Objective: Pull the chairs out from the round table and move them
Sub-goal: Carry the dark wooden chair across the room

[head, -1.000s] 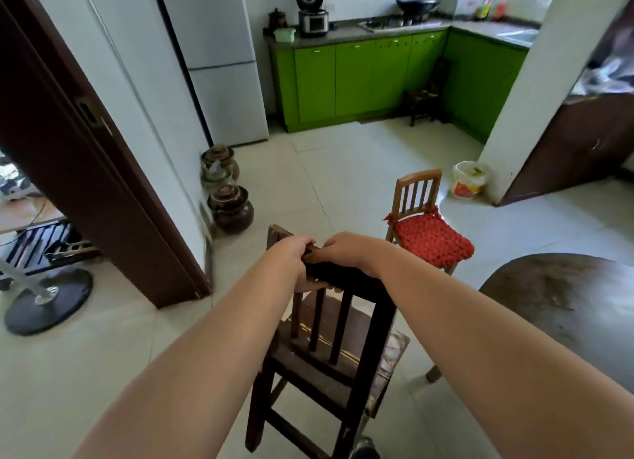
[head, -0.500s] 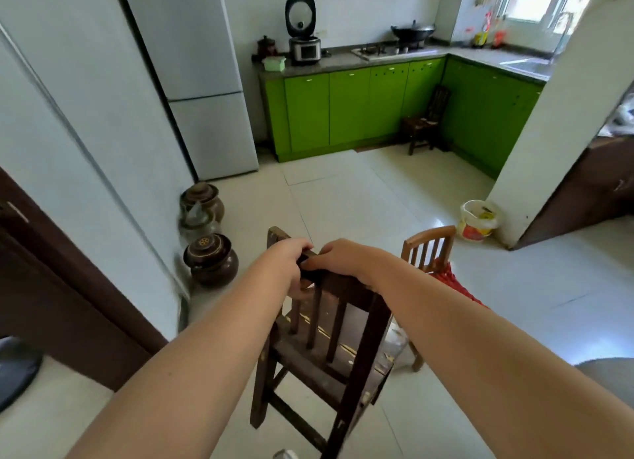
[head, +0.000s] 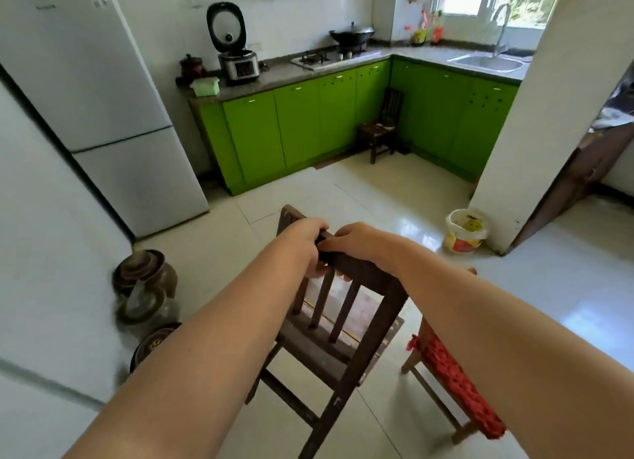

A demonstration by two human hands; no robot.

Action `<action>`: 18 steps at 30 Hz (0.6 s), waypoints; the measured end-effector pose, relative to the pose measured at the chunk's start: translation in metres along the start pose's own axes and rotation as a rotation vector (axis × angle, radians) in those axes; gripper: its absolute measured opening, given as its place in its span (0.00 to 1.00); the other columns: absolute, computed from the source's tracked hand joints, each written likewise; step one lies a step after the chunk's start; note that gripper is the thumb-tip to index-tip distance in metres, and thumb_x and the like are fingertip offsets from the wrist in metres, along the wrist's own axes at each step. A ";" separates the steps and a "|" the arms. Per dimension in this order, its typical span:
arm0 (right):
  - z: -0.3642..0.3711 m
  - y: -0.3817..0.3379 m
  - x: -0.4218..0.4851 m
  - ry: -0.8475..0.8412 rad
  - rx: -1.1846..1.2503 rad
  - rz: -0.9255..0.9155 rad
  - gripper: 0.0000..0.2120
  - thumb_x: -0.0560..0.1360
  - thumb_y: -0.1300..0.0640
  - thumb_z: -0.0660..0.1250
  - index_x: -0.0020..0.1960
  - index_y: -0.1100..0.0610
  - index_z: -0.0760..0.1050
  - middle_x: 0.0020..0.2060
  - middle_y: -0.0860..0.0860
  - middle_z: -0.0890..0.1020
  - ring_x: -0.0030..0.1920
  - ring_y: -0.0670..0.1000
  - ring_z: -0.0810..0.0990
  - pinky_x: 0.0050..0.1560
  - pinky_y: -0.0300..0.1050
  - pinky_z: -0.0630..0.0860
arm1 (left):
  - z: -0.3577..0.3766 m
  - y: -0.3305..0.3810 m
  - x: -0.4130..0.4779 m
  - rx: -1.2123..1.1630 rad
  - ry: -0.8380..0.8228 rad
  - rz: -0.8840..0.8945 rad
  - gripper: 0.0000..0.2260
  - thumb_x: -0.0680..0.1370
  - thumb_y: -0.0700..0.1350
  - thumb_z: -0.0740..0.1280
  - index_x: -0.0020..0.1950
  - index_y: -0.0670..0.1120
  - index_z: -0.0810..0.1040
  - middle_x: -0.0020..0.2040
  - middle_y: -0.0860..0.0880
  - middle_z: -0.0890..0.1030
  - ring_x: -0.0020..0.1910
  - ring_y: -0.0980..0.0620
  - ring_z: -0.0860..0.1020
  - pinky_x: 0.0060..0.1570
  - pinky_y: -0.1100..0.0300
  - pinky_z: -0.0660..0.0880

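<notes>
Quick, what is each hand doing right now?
Left hand: closed on the top rail of the dark chair.
Right hand: closed on the same rail.

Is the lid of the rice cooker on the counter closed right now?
No, the rice cooker stands on the counter with its lid flipped up, upright above the pot.

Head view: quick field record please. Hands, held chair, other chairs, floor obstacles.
left hand: grip shut on top rail of dark wooden chair
right hand: grip shut on same rail, beside the left
second chair: red-cushioned chair, right of held chair, partly behind right forearm
third chair: small dark chair in green cabinet corner
left floor: brown ceramic jars by wall
right floor: plastic bucket by white pillar
</notes>
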State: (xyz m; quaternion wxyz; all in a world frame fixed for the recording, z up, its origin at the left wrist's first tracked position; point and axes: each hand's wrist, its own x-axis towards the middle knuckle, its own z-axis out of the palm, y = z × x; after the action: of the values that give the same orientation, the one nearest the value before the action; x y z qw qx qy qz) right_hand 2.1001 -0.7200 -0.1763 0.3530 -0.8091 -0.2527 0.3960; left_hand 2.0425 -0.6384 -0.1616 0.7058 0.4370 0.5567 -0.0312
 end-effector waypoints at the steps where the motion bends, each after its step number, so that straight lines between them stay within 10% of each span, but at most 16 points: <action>1: -0.009 -0.005 0.018 0.014 0.023 0.009 0.17 0.75 0.50 0.66 0.55 0.62 0.74 0.40 0.58 0.81 0.31 0.52 0.79 0.37 0.44 0.80 | 0.007 0.019 0.014 0.016 -0.014 0.000 0.10 0.74 0.46 0.68 0.47 0.41 0.73 0.46 0.43 0.77 0.53 0.44 0.77 0.40 0.53 0.74; 10: -0.109 -0.040 0.198 0.093 0.107 0.092 0.19 0.75 0.50 0.66 0.58 0.64 0.73 0.38 0.58 0.81 0.28 0.52 0.78 0.30 0.41 0.78 | 0.080 0.183 0.147 0.129 -0.026 -0.033 0.11 0.73 0.46 0.69 0.44 0.40 0.71 0.40 0.41 0.74 0.45 0.42 0.75 0.32 0.50 0.72; 18: -0.208 -0.064 0.330 0.175 0.087 0.188 0.20 0.73 0.48 0.66 0.57 0.61 0.72 0.50 0.61 0.83 0.44 0.58 0.83 0.54 0.52 0.79 | 0.159 0.314 0.247 0.255 -0.112 -0.042 0.11 0.74 0.46 0.67 0.47 0.39 0.71 0.45 0.38 0.77 0.43 0.38 0.76 0.33 0.41 0.74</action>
State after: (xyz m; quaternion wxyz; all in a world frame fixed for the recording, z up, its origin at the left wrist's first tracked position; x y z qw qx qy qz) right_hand 2.4464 -0.5305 -0.1886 0.3699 -0.8446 -0.1266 0.3656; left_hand 2.4228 -0.4391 -0.1802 0.6737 0.5091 0.5168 -0.1407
